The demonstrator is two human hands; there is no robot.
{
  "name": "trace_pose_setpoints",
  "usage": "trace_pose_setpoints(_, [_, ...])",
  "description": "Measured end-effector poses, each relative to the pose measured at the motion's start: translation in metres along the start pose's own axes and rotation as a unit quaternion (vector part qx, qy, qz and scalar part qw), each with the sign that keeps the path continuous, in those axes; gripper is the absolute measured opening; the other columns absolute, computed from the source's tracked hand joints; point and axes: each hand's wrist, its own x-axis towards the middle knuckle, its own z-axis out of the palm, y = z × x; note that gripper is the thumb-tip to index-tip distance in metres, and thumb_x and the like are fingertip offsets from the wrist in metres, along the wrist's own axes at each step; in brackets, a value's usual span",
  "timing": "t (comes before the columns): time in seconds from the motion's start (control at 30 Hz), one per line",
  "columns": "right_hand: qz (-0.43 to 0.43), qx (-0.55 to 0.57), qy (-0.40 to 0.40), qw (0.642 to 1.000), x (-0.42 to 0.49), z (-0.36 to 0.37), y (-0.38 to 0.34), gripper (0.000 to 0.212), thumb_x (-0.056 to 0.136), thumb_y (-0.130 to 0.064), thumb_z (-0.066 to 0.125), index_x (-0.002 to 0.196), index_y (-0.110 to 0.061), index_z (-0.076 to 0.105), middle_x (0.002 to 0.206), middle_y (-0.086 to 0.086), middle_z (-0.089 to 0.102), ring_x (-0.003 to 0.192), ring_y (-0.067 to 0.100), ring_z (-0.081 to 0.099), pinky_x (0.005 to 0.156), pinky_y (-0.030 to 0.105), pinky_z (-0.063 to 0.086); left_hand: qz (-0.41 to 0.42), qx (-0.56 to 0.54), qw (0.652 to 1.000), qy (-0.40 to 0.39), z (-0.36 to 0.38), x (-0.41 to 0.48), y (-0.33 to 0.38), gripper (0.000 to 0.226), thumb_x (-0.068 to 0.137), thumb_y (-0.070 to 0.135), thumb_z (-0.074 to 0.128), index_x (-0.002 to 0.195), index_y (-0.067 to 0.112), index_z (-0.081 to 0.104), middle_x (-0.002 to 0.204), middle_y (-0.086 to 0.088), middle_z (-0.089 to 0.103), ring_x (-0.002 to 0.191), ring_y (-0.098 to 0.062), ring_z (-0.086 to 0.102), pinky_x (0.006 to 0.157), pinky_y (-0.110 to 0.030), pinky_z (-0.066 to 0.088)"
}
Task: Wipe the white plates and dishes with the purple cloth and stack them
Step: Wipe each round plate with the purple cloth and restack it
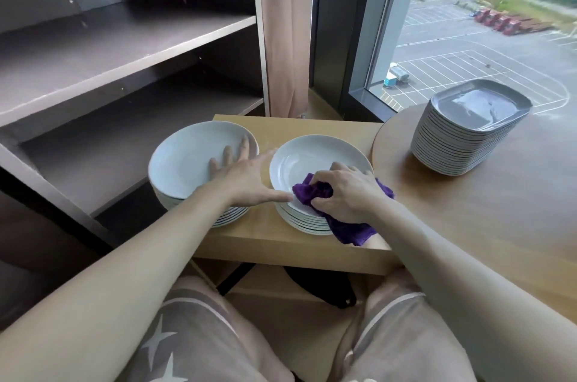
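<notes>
Head view: the purple cloth (312, 193) is bunched in the right grip (346, 194), a bare hand whose fingers curl round it and press the wad onto the near edge of the top plate (309, 157) of a pile of round white plates. A loose tail of cloth hangs out below the wrist, over the pile's near side. The plate's far half lies bare just beyond the knuckles.

The left grip (246, 177) holds nothing. It is flat, with fingers spread over the top plate of a second pile (184, 157) on its far side, and its thumb reaches back to the rim of the plate being wiped, just beside the cloth. Both piles stand on a low wooden surface (312, 125).

The step in hand looks like wiping this top plate. To do it well, the wad should sweep in circles from the rim below the right grip out to the far rim, with pressure straight down so the pile does not slide. The left thumb can steady the rim. The hanging tail is best gathered in, so it cannot catch the lower plates.

Well beyond the right grip, a tall pile of square dishes (462, 144) waits on a round table (515, 210). Past the left grip stands a dark shelf unit (125, 47).
</notes>
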Motion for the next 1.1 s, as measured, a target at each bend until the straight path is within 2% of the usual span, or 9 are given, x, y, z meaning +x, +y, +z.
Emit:
trace_pose_setpoints(0.13, [-0.045,0.046,0.011,0.998,0.020,0.011,-0.018,0.034,0.090,-0.055,0.057,0.122,-0.044,0.062,0.113,-0.007,0.047,0.102,0.020,0.042,0.090,0.043,0.031,-0.003,0.008,1.000,-0.002,0.001,0.002,0.000,0.130,0.044,0.106,0.051,0.154,0.061,0.000,0.170,-0.005,-0.020,0.156,-0.042,-0.009,0.118,-0.068,0.005])
trace_pose_setpoints(0.27, [-0.046,0.075,0.080,0.993,0.039,0.025,-0.028,0.032,0.090,-0.052,0.056,0.119,-0.040,0.060,0.115,-0.006,0.050,0.106,0.021,0.046,0.088,0.041,0.031,-0.001,-0.010,1.000,-0.011,0.003,0.002,-0.001,0.125,0.046,0.102,0.058,0.152,0.064,0.003,0.169,-0.003,-0.026,0.155,-0.042,-0.013,0.120,-0.067,0.001])
trace_pose_setpoints(0.4, [-0.035,0.017,0.135,0.990,0.059,0.031,-0.027,0.032,0.093,-0.053,0.047,0.119,-0.037,0.056,0.114,-0.001,0.052,0.105,0.027,0.050,0.085,0.042,0.034,-0.001,-0.003,1.000,-0.007,0.005,0.005,-0.001,0.126,0.043,0.105,0.053,0.152,0.065,0.003,0.169,-0.003,-0.026,0.155,-0.041,-0.012,0.120,-0.067,0.002])
trace_pose_setpoints(0.6, [0.028,-0.090,0.190,0.977,0.075,0.023,-0.007,0.029,0.099,-0.045,0.046,0.117,-0.025,0.054,0.118,0.009,0.053,0.106,0.036,0.051,0.089,0.051,0.039,-0.006,0.002,1.000,-0.013,0.004,0.005,0.001,0.126,0.046,0.102,0.057,0.153,0.063,0.004,0.169,-0.003,-0.025,0.155,-0.041,-0.013,0.119,-0.068,0.002])
trace_pose_setpoints(0.73, [0.043,-0.149,0.169,0.973,0.071,0.015,0.009,0.031,0.097,-0.043,0.043,0.119,-0.024,0.056,0.119,0.010,0.055,0.104,0.038,0.054,0.087,0.052,0.038,-0.006,0.001,1.000,-0.011,0.002,0.004,0.002,0.124,0.050,0.101,0.059,0.155,0.061,0.006,0.169,-0.003,-0.025,0.155,-0.041,-0.012,0.119,-0.068,0.002])
trace_pose_setpoints(0.9, [0.059,-0.137,0.129,0.980,0.051,0.005,0.025,0.027,0.096,-0.044,0.041,0.110,-0.027,0.057,0.112,0.003,0.055,0.102,0.033,0.052,0.080,0.046,0.027,-0.009,-0.006,1.000,-0.015,0.001,0.004,0.002,0.124,0.049,0.101,0.059,0.154,0.062,0.006,0.169,-0.002,-0.025,0.155,-0.041,-0.013,0.119,-0.068,0.001])
trace_pose_setpoints(1.0, [0.050,-0.108,0.102,0.988,0.030,0.004,0.027,0.029,0.091,-0.054,0.037,0.100,-0.032,0.055,0.099,-0.003,0.050,0.100,0.028,0.051,0.081,0.043,0.027,-0.010,-0.005,1.000,-0.016,0.000,0.004,0.002,0.124,0.050,0.100,0.059,0.155,0.061,0.007,0.169,-0.003,-0.025,0.155,-0.041,-0.012,0.119,-0.068,0.002])
trace_pose_setpoints(1.1, [0.052,-0.035,0.082,0.995,0.015,0.004,0.020,0.047,0.091,-0.069,0.022,0.087,-0.033,0.051,0.091,-0.009,0.047,0.095,0.023,0.048,0.085,0.045,0.031,-0.012,0.004,1.000,-0.013,0.000,0.004,0.002,0.124,0.050,0.101,0.058,0.155,0.060,0.006,0.169,-0.004,-0.024,0.155,-0.042,-0.011,0.119,-0.069,0.003])
